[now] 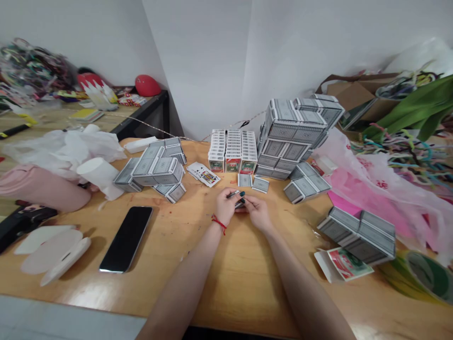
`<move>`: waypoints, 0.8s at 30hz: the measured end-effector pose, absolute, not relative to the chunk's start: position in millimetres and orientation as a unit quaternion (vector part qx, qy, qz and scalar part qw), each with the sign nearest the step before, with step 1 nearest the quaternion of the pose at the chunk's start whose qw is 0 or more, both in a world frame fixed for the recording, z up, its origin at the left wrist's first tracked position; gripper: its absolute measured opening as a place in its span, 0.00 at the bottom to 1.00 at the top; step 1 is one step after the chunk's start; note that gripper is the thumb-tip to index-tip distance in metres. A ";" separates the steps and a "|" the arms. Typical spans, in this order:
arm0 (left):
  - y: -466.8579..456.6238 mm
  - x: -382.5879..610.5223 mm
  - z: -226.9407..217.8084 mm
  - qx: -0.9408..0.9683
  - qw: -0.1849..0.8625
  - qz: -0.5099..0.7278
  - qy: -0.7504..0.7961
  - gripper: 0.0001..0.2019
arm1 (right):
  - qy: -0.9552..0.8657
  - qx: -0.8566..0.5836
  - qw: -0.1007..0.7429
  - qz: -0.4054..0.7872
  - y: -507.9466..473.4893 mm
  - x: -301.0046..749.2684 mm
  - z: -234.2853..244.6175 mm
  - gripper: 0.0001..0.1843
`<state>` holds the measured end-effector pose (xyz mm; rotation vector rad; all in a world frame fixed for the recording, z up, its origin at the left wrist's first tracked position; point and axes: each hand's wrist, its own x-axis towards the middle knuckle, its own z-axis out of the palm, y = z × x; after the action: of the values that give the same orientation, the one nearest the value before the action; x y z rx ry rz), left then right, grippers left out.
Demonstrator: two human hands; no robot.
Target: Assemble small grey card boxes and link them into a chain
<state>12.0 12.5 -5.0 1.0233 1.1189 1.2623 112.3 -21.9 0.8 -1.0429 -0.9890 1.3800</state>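
My left hand (225, 206) and my right hand (257, 211) meet at the middle of the wooden table (233, 278). Both are closed on a small deck of playing cards (238, 200), held between the fingertips just above the tabletop. A red string circles my left wrist. Just beyond the hands lie two small card decks (252, 182) and a fan of face-up cards (203, 174). Behind those stands a block of boxed decks (232, 151) in rows.
A tall stack of grey card cartons (295, 134) rises at the back right, with more cartons at the left (155, 167) and front right (359, 233). A black phone (126, 237) lies front left. White paper, a pink bag (375, 189) and coloured strips crowd the sides.
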 end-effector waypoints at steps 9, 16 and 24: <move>7.9 7.1 4.3 0.547 0.431 0.546 0.466 0.07 | -0.448 -0.462 0.552 0.530 -23.4 109.9 0.0 0.11; 1.5 3.6 18.9 0.681 0.275 0.530 0.424 0.07 | -0.476 -0.536 0.586 0.378 -20.8 115.7 -5.3 0.07; 1.9 -1.7 14.9 0.746 0.234 0.477 0.401 0.10 | -0.491 -0.559 0.595 0.305 -22.8 119.9 -2.8 0.08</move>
<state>-1.7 1.9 14.9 2.0487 1.0994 1.3094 119.9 -22.8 -2.8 -1.2982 -1.1396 0.7082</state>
